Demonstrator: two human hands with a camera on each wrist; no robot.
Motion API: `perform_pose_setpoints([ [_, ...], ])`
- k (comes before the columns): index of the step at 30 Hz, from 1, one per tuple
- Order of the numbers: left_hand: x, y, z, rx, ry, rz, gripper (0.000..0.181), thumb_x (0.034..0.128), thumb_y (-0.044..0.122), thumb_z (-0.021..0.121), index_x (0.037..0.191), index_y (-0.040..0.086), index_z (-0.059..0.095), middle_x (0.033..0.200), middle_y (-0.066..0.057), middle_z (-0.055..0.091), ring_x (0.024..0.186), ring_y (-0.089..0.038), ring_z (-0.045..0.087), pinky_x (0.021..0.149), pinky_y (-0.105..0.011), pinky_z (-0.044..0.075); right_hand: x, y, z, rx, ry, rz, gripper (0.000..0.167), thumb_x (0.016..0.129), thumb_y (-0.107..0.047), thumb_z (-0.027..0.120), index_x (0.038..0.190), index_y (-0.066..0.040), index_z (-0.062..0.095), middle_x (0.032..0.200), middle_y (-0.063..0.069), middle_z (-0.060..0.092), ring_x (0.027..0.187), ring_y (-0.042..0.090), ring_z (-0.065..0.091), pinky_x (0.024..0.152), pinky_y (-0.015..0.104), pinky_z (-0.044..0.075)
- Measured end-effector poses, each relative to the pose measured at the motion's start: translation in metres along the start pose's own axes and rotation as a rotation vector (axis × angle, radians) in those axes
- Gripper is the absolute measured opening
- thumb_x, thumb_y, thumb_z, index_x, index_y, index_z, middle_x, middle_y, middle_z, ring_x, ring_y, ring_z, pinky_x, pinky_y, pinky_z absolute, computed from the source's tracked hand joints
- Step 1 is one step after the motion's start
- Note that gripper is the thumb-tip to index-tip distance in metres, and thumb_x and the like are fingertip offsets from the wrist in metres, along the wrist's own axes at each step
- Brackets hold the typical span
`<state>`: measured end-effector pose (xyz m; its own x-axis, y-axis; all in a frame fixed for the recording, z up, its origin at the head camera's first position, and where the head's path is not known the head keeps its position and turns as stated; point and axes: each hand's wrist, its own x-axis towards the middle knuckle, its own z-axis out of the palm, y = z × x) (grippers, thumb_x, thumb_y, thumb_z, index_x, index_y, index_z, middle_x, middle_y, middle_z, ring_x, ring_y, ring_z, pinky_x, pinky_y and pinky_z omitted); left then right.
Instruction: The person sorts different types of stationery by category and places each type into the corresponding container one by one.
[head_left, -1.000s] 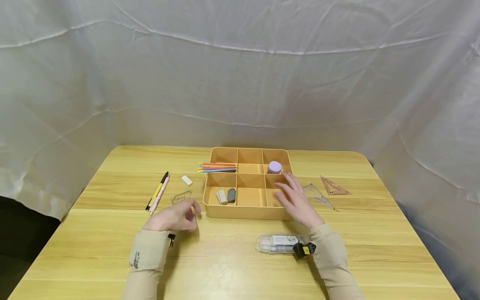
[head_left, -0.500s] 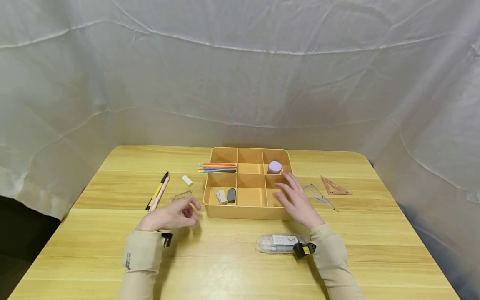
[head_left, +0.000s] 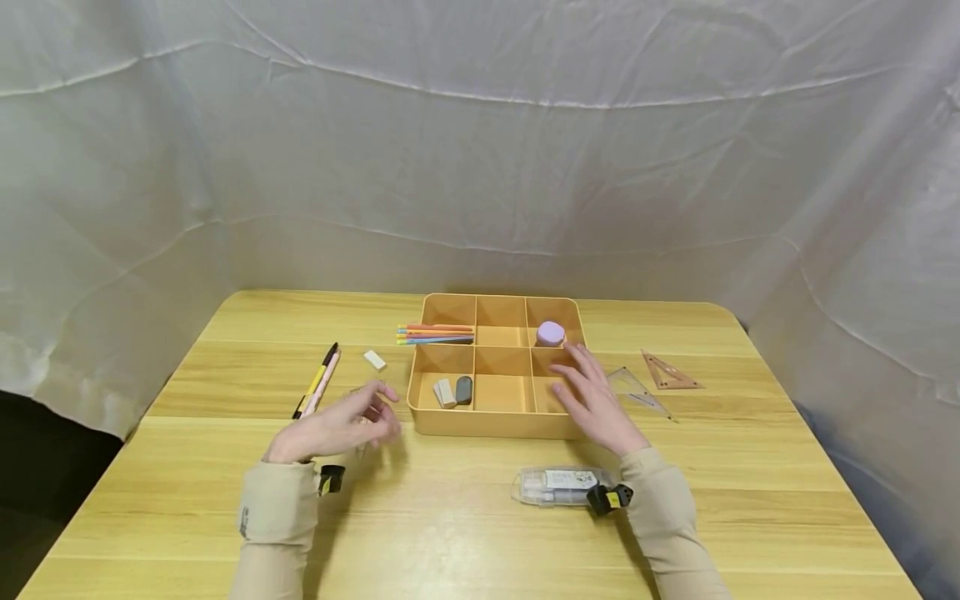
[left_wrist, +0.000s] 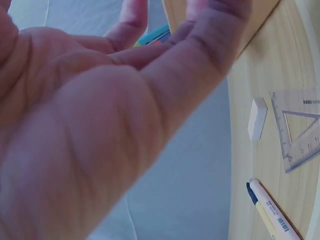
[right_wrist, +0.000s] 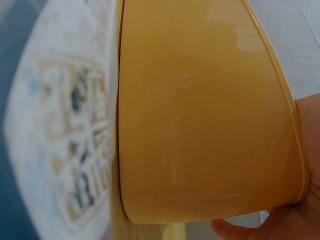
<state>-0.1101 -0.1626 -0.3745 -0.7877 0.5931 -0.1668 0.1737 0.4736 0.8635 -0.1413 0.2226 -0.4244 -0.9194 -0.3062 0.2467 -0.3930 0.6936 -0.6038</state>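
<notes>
In the head view my left hand (head_left: 337, 423) hovers left of the orange divided box (head_left: 495, 425), fingers loosely bent and holding nothing. It largely covers a clear set square there, whose plate (left_wrist: 288, 150) shows on the table in the left wrist view, beside a white eraser (left_wrist: 257, 118). My right hand (head_left: 598, 407) rests on the box's right front rim, fingers spread over the right front compartment; the right wrist view has this hand (right_wrist: 292, 215) against the box wall (right_wrist: 200, 110). Erasers (head_left: 446, 393) and a dark grey piece (head_left: 464, 390) lie in the left front compartment.
Pencils (head_left: 435, 335) lie across the box's left rim; a purple round item (head_left: 551, 334) sits at its back right. Pens (head_left: 322, 383) lie left. Set squares (head_left: 671, 374) lie right of the box, and a clear case (head_left: 555, 487) in front of it.
My left hand has moved a little to the left and farther from me, its fingers slightly looser, and now covers most of the clear set square. My right hand has stayed in place.
</notes>
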Motion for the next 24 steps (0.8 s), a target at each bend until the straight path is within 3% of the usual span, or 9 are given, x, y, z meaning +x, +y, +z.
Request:
perform_pose_setpoints([
  [3, -0.001, -0.001, -0.003, 0.003, 0.022, 0.033, 0.042, 0.1017, 0.013, 0.053, 0.131, -0.008, 0.032, 0.111, -0.021, 0.060, 0.095, -0.026, 0.062, 0.079, -0.031, 0.057, 0.000, 0.000, 0.001, 0.000, -0.002, 0.001, 0.038, 0.103, -0.020, 0.051, 0.135, 0.001, 0.059, 0.163, 0.023, 0.027, 0.154, 0.047, 0.013, 0.118, 0.075, 0.014],
  [6, -0.001, 0.001, -0.003, 0.043, 0.094, 0.083, 0.040, 0.1030, 0.014, 0.054, 0.132, -0.002, 0.031, 0.112, -0.017, 0.061, 0.102, -0.023, 0.060, 0.085, -0.028, 0.055, 0.001, -0.001, 0.001, 0.005, -0.005, 0.003, 0.038, 0.104, -0.020, 0.051, 0.135, 0.000, 0.058, 0.164, 0.022, 0.026, 0.154, 0.046, 0.012, 0.118, 0.074, 0.013],
  [10, 0.006, 0.010, 0.002, 0.168, 0.259, 0.131, 0.042, 0.1021, 0.019, 0.058, 0.134, 0.003, 0.035, 0.112, -0.011, 0.062, 0.105, -0.019, 0.060, 0.090, -0.030, 0.054, 0.003, -0.001, 0.002, 0.000, -0.013, 0.001, 0.038, 0.104, -0.020, 0.051, 0.136, 0.000, 0.058, 0.165, 0.022, 0.025, 0.155, 0.045, 0.012, 0.119, 0.074, 0.013],
  [13, 0.018, 0.020, 0.010, 0.326, 0.328, 0.151, 0.040, 0.1017, 0.022, 0.059, 0.134, 0.004, 0.042, 0.113, -0.006, 0.060, 0.106, -0.017, 0.059, 0.094, -0.036, 0.055, 0.003, -0.002, 0.001, -0.003, -0.008, 0.002, 0.038, 0.104, -0.020, 0.051, 0.135, 0.000, 0.058, 0.165, 0.022, 0.025, 0.154, 0.046, 0.012, 0.118, 0.075, 0.013],
  [20, 0.050, 0.042, 0.013, 0.727, 0.339, 0.277, 0.019, 0.0950, 0.007, 0.066, 0.111, -0.002, 0.061, 0.098, -0.010, 0.055, 0.084, -0.019, 0.053, 0.076, -0.031, 0.051, 0.006, -0.001, 0.004, -0.006, -0.003, 0.000, 0.038, 0.103, -0.019, 0.051, 0.135, 0.000, 0.058, 0.164, 0.023, 0.025, 0.154, 0.046, 0.013, 0.118, 0.075, 0.013],
  [22, 0.058, 0.044, 0.011, 0.830, 0.311, 0.279, 0.012, 0.0919, 0.004, 0.068, 0.101, -0.002, 0.064, 0.090, -0.010, 0.055, 0.077, -0.018, 0.050, 0.070, -0.030, 0.048, 0.006, 0.000, 0.005, -0.001, -0.002, -0.003, 0.038, 0.103, -0.019, 0.052, 0.134, 0.001, 0.059, 0.164, 0.023, 0.026, 0.154, 0.046, 0.013, 0.118, 0.075, 0.013],
  [24, 0.064, 0.046, 0.010, 0.898, 0.261, 0.243, 0.009, 0.0906, 0.006, 0.071, 0.095, 0.001, 0.065, 0.086, -0.009, 0.054, 0.072, -0.017, 0.047, 0.066, -0.029, 0.046, 0.007, 0.000, 0.006, 0.000, 0.001, -0.006, 0.037, 0.103, -0.019, 0.052, 0.134, 0.001, 0.059, 0.164, 0.023, 0.026, 0.154, 0.046, 0.013, 0.118, 0.074, 0.013],
])
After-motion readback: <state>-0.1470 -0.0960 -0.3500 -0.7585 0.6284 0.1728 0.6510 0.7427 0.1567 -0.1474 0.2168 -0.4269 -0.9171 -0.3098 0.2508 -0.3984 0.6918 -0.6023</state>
